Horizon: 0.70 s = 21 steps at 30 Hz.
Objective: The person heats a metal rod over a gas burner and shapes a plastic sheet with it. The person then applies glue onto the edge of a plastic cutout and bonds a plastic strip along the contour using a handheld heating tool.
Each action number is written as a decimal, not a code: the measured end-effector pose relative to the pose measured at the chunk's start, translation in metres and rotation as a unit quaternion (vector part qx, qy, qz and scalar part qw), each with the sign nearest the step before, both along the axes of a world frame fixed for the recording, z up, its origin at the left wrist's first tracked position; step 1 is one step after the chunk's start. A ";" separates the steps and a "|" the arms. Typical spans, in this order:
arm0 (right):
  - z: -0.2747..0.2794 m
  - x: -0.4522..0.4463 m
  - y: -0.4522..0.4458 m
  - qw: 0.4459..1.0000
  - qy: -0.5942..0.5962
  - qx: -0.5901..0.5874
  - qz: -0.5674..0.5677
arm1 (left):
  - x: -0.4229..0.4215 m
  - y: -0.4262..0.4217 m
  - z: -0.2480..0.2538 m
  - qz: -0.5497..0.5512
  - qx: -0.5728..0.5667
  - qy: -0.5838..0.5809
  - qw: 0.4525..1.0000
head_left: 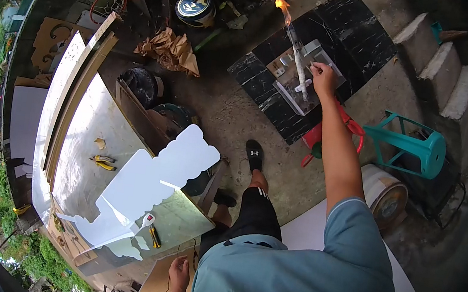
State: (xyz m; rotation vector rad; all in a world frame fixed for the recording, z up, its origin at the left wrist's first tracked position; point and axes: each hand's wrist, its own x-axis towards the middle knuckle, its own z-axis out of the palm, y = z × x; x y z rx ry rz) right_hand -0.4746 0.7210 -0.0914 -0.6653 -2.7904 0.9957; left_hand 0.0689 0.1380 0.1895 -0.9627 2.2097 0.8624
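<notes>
Nearest was the left hand (pixel 179 273), low beside the near end of the shiny table (pixel 80 126). Its fingers were curled next to a thin dark cord (pixel 169 282); I cannot tell whether they gripped it. On the table's near part lay a yellow-and-black cutter (pixel 155 238) and a large white cut-out sheet (pixel 154 165), whose scalloped end stuck out past the table's right edge. Farther up the table were yellow-handled pliers (pixel 104 162), and long wooden boards (pixel 77 99) ran along its left side.

Well to the right of the table, on the ground, was a dark marbled panel (pixel 360 30). Over it reached the right hand (pixel 324 79), fingertips drawn together just beside a white tube (pixel 298 66); whether they grasped anything I cannot tell. The tube was over the panel, well apart from the table, with a flame (pixel 282 3) at its far end. A teal stool (pixel 434 154) was farther right of the table, beyond the panel's near corner. Past the table's far end were crumpled brown paper (pixel 169 52) and, farther off, a lidded bucket (pixel 195 8).
</notes>
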 end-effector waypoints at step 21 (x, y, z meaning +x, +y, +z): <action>0.032 0.015 0.006 0.975 0.177 0.133 -0.006 | 0.023 -0.004 -0.016 -0.019 -0.040 0.012 0.999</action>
